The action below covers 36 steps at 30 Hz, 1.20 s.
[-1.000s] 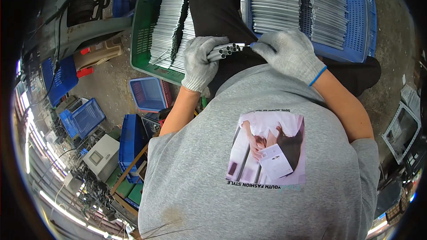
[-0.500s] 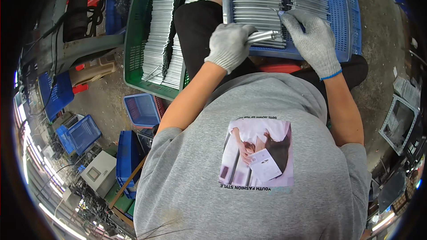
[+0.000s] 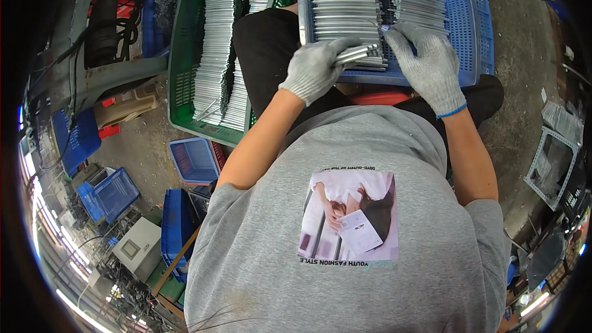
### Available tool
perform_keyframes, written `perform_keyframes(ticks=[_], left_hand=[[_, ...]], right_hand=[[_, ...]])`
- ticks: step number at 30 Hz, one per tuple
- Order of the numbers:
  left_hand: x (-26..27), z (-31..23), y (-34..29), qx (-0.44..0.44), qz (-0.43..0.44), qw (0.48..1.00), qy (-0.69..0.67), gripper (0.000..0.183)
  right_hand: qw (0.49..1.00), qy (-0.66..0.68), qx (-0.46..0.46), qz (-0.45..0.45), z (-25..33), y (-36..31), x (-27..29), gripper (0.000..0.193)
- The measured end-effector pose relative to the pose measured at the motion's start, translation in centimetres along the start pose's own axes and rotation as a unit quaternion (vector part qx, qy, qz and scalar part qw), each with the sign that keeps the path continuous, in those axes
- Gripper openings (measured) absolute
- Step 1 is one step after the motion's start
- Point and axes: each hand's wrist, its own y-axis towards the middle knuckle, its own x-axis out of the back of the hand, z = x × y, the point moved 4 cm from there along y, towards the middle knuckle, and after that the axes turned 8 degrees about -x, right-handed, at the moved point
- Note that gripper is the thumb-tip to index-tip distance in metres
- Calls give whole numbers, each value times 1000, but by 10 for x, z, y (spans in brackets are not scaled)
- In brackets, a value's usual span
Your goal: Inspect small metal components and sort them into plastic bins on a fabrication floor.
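Observation:
My left hand point(image 3: 313, 69), in a grey knit glove, is closed round several silvery metal tubes point(image 3: 357, 55), whose ends stick out to the right. Opposite it, my right hand point(image 3: 427, 68), gloved the same with a blue cuff edge, pinches a small bluish piece point(image 3: 385, 28) with a thin point at its tip; its exact kind is too small to make out. Both hands are over the near side of a blue crate point(image 3: 476, 55). Inside that crate lie a long stack of metal tubes point(image 3: 346, 0) and a shorter stack point(image 3: 420, 7) to its right.
Left of my knee point(image 3: 262, 37), a green crate point(image 3: 179, 80) holds more stacked tubes point(image 3: 213, 55). A small blue bin point(image 3: 194, 161) is on the floor nearer me. A metal frame point(image 3: 550, 166) lies far right, and a grey machine beam point(image 3: 102, 80) juts in from the left.
The whole view has shifted slightly, so crates and hands appear a little left. The tubes stay in my left hand, and the bluish piece stays in my right.

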Motion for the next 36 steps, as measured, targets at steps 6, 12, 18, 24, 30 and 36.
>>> perform_keyframes(ticks=[6, 12, 18, 24, 30, 36], left_hand=[[61, -4, -37, 39, -96, 981, -161, 23], [77, 8, -71, 45, -145, 969, -195, 20], [77, 15, -93, 66, -117, 978, -162, 25], [80, 7, -95, 39, -110, 987, -110, 25], [83, -3, -93, 20, -146, 986, -73, 21], [86, -8, -95, -16, -189, 982, -21, 22]], right_hand=[[992, 11, 127, -26, 19, -14, 3, 24], [971, 33, 237, -20, 43, -32, -2, 25], [965, -38, 249, 70, 53, -36, -12, 29], [960, -67, 258, 89, 58, -35, -15, 33], [961, -73, 260, 60, 58, -38, -19, 22], [962, -86, 230, 119, 60, -41, -22, 35]])
